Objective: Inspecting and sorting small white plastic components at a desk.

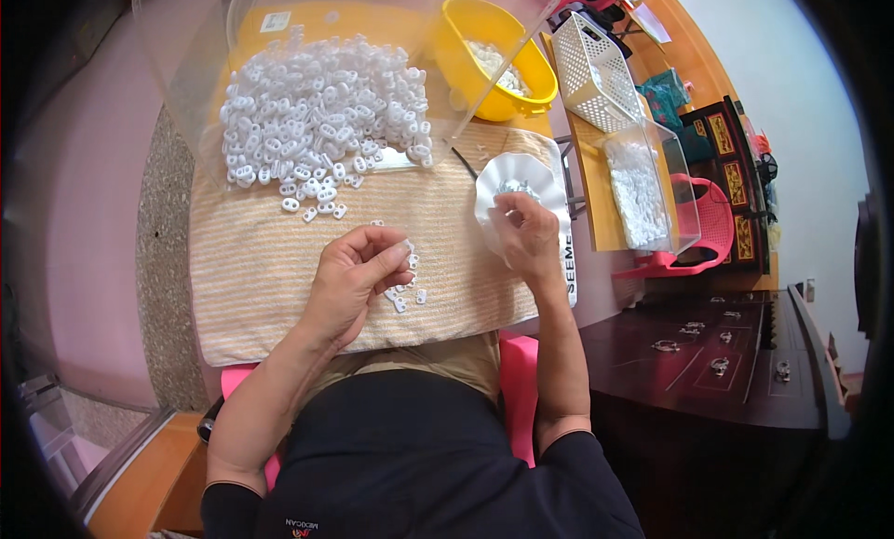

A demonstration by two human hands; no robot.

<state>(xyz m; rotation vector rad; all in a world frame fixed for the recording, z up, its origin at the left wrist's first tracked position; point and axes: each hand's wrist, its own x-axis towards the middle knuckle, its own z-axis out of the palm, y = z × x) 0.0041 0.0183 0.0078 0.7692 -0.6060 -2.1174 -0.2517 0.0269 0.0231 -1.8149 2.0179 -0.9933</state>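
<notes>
A big heap of small white plastic pieces with two holes (pixel 326 110) lies on the far side of the table, spilling toward me. Several more loose white pieces (pixel 400 303) are on the striped towel beside my left hand (pixel 361 276). That hand is closed, thumb against the forefinger; whatever it pinches is too small to make out. Over a white wavy-rimmed dish (pixel 489 180), my right hand (pixel 529 236) is closed with its fingertips together, and I cannot tell what is in them. Small shiny bits (pixel 517 187) lie in the dish, partly hidden by that hand.
A clear plastic bin (pixel 191 120) surrounds the heap. Behind the dish stands a yellow basin (pixel 456 50) with white pieces inside. To the right are a white perforated basket (pixel 582 68), a clear box of white pieces (pixel 684 190), a pink chair (pixel 708 218) and a dark cabinet (pixel 689 371).
</notes>
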